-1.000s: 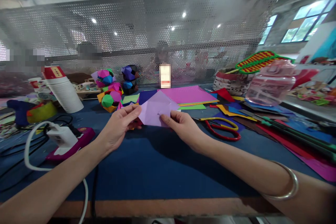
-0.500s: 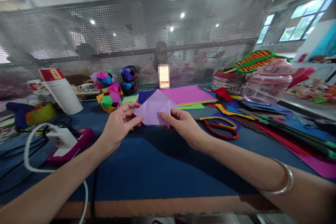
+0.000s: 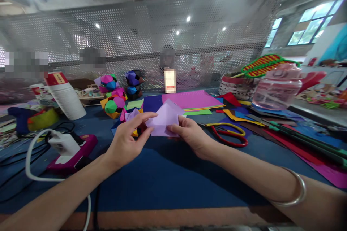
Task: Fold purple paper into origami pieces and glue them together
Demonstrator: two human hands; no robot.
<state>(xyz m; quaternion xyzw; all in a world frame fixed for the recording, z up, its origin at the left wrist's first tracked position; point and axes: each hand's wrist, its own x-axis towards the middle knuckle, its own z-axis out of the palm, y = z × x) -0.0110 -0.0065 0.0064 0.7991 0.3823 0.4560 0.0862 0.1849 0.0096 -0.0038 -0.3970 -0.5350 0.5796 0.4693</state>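
A folded sheet of light purple paper (image 3: 165, 117) is held up in front of me over the dark blue table, with its peaked corner pointing up. My right hand (image 3: 191, 133) pinches its lower right side, thumb in front and fingers behind. At the left corner, the thumb and index finger of my left hand (image 3: 130, 135) are curled about the paper's edge, with a small gap between their tips. Behind my left hand lie more folded paper pieces, among them a purple one (image 3: 132, 114), partly hidden by the fingers.
Yellow-and-red-handled scissors (image 3: 229, 133) lie right of my hands. Pink paper sheets (image 3: 192, 99) are stacked behind. Colourful paper balls (image 3: 112, 106), stacked cups (image 3: 66, 97) and a power strip (image 3: 73, 155) stand left. A pink bottle (image 3: 276, 88) and green-handled shears (image 3: 306, 140) are at right.
The purple paper has come slightly lower and tilted. My left hand has changed its hold, its index finger now arched over the left corner. The right hand keeps its pinch.
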